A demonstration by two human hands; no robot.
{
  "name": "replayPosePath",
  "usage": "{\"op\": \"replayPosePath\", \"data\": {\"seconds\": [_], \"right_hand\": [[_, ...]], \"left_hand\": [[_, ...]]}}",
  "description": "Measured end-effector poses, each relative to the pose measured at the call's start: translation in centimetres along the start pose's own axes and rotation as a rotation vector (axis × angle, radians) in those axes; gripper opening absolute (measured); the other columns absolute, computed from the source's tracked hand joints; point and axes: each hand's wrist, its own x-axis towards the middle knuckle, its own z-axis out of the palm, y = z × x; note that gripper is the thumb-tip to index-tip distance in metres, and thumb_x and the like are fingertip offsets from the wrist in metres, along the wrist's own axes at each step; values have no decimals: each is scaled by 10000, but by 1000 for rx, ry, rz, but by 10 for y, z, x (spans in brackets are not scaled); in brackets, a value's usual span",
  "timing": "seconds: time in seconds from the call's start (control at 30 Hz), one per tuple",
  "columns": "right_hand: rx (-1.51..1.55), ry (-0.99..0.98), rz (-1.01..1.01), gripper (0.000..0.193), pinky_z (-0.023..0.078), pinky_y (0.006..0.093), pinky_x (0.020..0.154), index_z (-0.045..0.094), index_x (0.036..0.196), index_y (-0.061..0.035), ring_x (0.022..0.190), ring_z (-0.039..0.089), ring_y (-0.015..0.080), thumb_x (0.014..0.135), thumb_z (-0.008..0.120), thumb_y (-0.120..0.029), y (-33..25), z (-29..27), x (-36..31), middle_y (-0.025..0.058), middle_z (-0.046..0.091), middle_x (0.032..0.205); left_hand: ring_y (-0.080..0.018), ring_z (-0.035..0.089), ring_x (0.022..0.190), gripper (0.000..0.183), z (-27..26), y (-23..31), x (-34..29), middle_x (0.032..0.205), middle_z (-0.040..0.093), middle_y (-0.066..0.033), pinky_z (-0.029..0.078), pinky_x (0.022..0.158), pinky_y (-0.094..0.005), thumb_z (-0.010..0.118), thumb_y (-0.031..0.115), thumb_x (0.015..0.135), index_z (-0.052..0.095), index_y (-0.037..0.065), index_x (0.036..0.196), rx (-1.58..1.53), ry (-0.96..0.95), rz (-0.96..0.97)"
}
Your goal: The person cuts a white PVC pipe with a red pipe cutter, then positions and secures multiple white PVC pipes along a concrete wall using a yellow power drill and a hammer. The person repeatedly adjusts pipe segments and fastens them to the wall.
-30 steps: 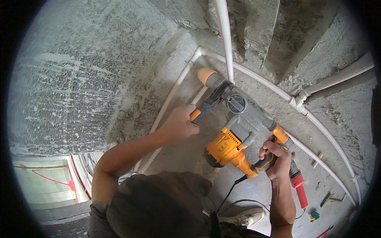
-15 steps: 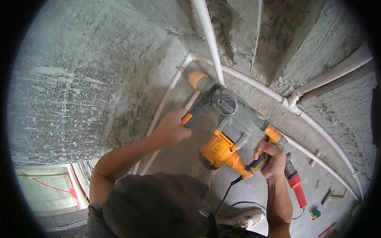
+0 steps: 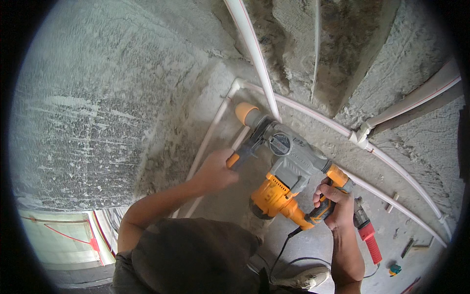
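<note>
Orange and grey plastic make up the rotary hammer [image 3: 296,164], which fills the middle of the frame, slanting so that its rounded orange nose [image 3: 246,113] points to the upper left and its rear end to the right. The left hand [image 3: 215,171], left of centre, has its fingers curled in around the black-and-orange side handle [image 3: 245,151], close behind the nose. At right of centre, the right hand [image 3: 341,208] is wrapped around the dark rear grip [image 3: 320,210], its fingers [image 3: 324,189] bent round it with little gap. From the lower end of the orange housing, a black cord [image 3: 281,255] drops toward the lower middle, near a pale shoe [image 3: 313,278].

White pipes [image 3: 252,54] run down from the top of the frame, along the left of the nose, and in a long curve to the right edge, with a tee fitting [image 3: 361,136] at upper right. At lower right, a tool with a ribbed red handle [image 3: 373,245] lies on the grey floor [image 3: 313,245], near a small teal object [image 3: 394,269]. Rough concrete wall [image 3: 78,122] covers the upper left; a dark cap [image 3: 196,250] covers the lower middle.
</note>
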Motion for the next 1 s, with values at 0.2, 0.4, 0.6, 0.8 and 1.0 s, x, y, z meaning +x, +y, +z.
{"op": "replayPosePath", "data": {"seconds": [0.2, 0.4, 0.6, 0.8, 1.0], "right_hand": [[-37, 6, -28, 188, 515, 336, 560, 610, 940, -9, 609, 626, 226, 810, 725, -81, -4, 3, 4, 90, 621, 750], [6, -28, -25, 155, 500, 341, 559, 633, 931, -3, 589, 621, 219, 812, 726, -37, 15, 0, 13, 93, 619, 720], [47, -32, -49, 181, 495, 352, 552, 629, 954, 12, 584, 617, 224, 796, 716, -7, 24, 5, 7, 101, 623, 722], [46, 7, -58, 202, 501, 357, 551, 617, 975, 19, 587, 620, 234, 793, 705, 14, 20, 11, 5, 113, 616, 713], [29, 23, -50, 201, 507, 356, 552, 610, 976, 19, 583, 621, 237, 790, 685, 29, 13, 11, 9, 114, 618, 725]], "left_hand": [[-312, 587, 720, 289, 2, -1, 4, 793, 591, -187, 464, 668, -438, 719, 99, 719, 561, -32, 921, -14, 6, -12], [-221, 581, 634, 286, 1, -11, 7, 741, 549, -111, 451, 571, -386, 744, 78, 725, 519, 5, 886, -30, 35, 47], [-176, 587, 585, 286, -6, -16, 7, 703, 526, -72, 460, 525, -369, 747, 61, 729, 516, 10, 888, 29, 13, -30], [-296, 619, 722, 305, -12, -9, 9, 814, 597, -180, 479, 655, -435, 731, 111, 761, 545, -12, 969, 73, -28, -74], [-335, 643, 801, 340, -15, 0, 8, 872, 640, -217, 493, 726, -451, 716, 139, 778, 589, -15, 1053, 97, -78, -141]]}}
